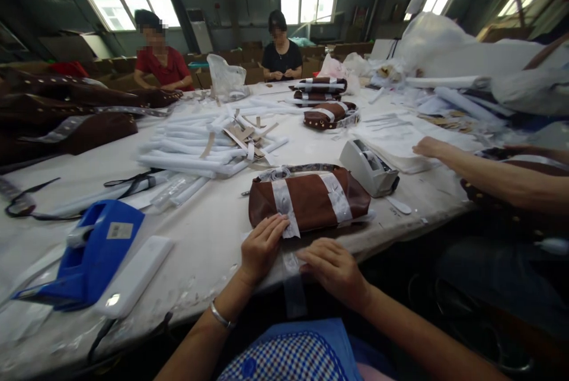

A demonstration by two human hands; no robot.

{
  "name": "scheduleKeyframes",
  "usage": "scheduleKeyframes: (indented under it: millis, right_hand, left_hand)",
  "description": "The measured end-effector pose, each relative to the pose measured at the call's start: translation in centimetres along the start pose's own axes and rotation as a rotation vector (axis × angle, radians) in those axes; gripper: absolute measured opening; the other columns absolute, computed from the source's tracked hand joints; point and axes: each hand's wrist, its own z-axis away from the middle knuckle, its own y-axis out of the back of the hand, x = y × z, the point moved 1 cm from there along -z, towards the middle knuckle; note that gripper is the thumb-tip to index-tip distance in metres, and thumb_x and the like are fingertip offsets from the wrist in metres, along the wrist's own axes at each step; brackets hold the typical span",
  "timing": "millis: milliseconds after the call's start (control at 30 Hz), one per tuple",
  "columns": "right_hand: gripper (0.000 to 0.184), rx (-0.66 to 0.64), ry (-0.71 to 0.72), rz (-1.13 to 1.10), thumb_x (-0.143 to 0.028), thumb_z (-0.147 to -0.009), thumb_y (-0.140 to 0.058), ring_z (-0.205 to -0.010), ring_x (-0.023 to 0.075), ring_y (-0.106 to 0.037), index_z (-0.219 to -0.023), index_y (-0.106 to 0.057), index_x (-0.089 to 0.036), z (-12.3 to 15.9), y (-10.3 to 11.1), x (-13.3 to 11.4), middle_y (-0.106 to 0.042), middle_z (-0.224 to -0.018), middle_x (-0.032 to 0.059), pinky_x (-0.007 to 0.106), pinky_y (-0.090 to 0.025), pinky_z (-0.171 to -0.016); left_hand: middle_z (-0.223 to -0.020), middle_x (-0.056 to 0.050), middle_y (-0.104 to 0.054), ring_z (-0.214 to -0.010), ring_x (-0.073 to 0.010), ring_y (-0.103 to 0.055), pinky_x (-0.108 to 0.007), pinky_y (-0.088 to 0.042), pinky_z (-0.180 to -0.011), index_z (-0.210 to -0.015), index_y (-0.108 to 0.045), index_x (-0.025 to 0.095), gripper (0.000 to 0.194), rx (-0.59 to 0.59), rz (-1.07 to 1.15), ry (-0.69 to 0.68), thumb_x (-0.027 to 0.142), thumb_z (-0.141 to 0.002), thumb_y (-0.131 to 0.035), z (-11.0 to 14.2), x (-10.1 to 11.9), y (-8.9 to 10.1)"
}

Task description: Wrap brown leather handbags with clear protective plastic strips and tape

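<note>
**Both hands at the near edge of a taped brown bag**

I am looking down at a brown bag (310, 198) lying on its side on the white tabletop (208, 233), just beyond my two hands. Two pale tape bands are wrapping across it, one toward its left end and one toward its right.

My left hand (263, 246) is resting with its fingers spread and flat over the lower end of the left band (284, 208), pressing on it where it is coming off the bag's near edge. It is not closing around anything. My right hand (333, 267) is lying just beside the left, nearer to me, palm down with fingers loosely curled at the tabletop's edge. A clear strip (292, 277) is hanging down between the two hands; I cannot tell whether the right hand is pinching it. The hands are close together but not touching.

To the left of my left hand, well apart, a blue tape dispenser (86, 253) is sitting beside a flat white block (133, 274). Beyond the bag to the right of my right hand, a grey dispenser (368, 167) is standing. Farther off, behind the bag, white rolls (195, 144) are lying in a heap, and more taped bags (329, 114) are sitting deeper on the tabletop.

At the right, another person's arm (484, 173) is reaching in over the tabletop. Two more people are sitting at the far end.
</note>
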Motion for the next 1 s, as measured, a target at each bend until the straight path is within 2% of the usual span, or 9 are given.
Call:
scheduleKeyframes:
  millis: [67, 133, 233, 333, 633, 867, 1000]
  right_hand:
    - [0.039, 0.001, -0.032, 0.12, -0.025, -0.09, -0.067, -0.104, 0.0213, -0.065, -0.129, -0.06, -0.023, -1.4, -0.1, 1.2, -0.073, -0.11, 0.0072, 0.041, -0.05, -0.099]
    - [0.037, -0.024, -0.033, 0.186, -0.027, -0.091, -0.066, -0.108, 0.0224, -0.063, -0.128, -0.062, -0.024, -2.5, -0.7, 2.1, -0.072, -0.115, 0.0074, 0.043, -0.047, -0.102]
    - [0.023, -0.024, 0.013, 0.177, -0.017, -0.092, -0.062, -0.097, 0.0189, -0.065, -0.112, -0.069, -0.027, -3.4, -1.6, 2.9, -0.075, -0.102, 0.002, 0.04, -0.049, -0.097]
    - [0.023, -0.008, 0.06, 0.141, -0.012, -0.091, -0.061, -0.087, 0.016, -0.065, -0.104, -0.072, -0.028, -3.6, -1.7, 2.9, -0.076, -0.09, -0.0011, 0.038, -0.05, -0.093]
    - [0.026, 0.0, 0.074, 0.053, -0.012, -0.091, -0.063, -0.082, 0.0148, -0.066, -0.109, -0.07, -0.028, -2.7, -1.1, 0.8, -0.076, -0.086, -0.0016, 0.037, -0.053, -0.089]
    - [0.019, -0.11, 0.074, 0.067, -0.012, -0.092, -0.061, -0.082, 0.0163, -0.065, -0.104, -0.07, -0.024, -0.5, -2.1, 0.8, -0.076, -0.088, 0.0006, 0.036, -0.052, -0.082]
    - [0.009, -0.184, 0.099, -0.007, -0.027, -0.093, -0.063, -0.076, 0.0163, -0.063, -0.094, -0.07, -0.021, -0.6, -1.6, 1.0, -0.074, -0.079, 0.001, 0.036, -0.051, -0.08]
  left_hand:
    - [-0.125, -0.006, -0.07, -0.117, -0.0201, -0.064, -0.037, -0.052, -0.104, -0.128, -0.06, 0.02, 0.037, 0.008, 0.005, 0.018, 0.011, -0.093, -0.056, 0.2, 0.1, -0.1]
    - [-0.125, -0.006, -0.07, -0.116, -0.0201, -0.065, -0.037, -0.053, -0.104, -0.127, -0.061, 0.02, 0.036, 0.016, 0.004, 0.025, 0.011, -0.092, -0.058, 0.3, 0.1, -0.2]
    - [-0.125, -0.006, -0.069, -0.116, -0.0194, -0.065, -0.036, -0.052, -0.104, -0.127, -0.06, 0.019, 0.036, 0.011, 0.001, 0.03, 0.011, -0.093, -0.057, 0.4, 0.1, -0.3]
    - [-0.128, -0.006, -0.068, -0.118, -0.0192, -0.063, -0.036, -0.052, -0.104, -0.129, -0.06, 0.02, 0.037, 0.005, 0.011, 0.045, 0.011, -0.093, -0.055, 0.4, 0.1, -0.2]
    - [-0.131, -0.007, -0.066, -0.127, -0.0207, -0.058, -0.034, -0.051, -0.104, -0.129, -0.06, 0.018, 0.04, 0.042, -0.012, 0.058, 0.005, -0.093, -0.048, 0.1, 0.2, 0.1]
    - [-0.122, -0.005, -0.07, -0.112, -0.0181, -0.066, -0.032, -0.051, -0.103, -0.128, -0.061, 0.021, 0.044, 0.033, -0.026, 0.081, 0.002, -0.09, -0.048, 0.5, 0.0, -0.4]
    - [-0.119, -0.003, -0.072, -0.108, -0.0174, -0.067, -0.032, -0.051, -0.103, -0.124, -0.062, 0.021, 0.042, 0.018, -0.042, 0.082, 0.001, -0.09, -0.05, 0.7, 0.0, -0.5]
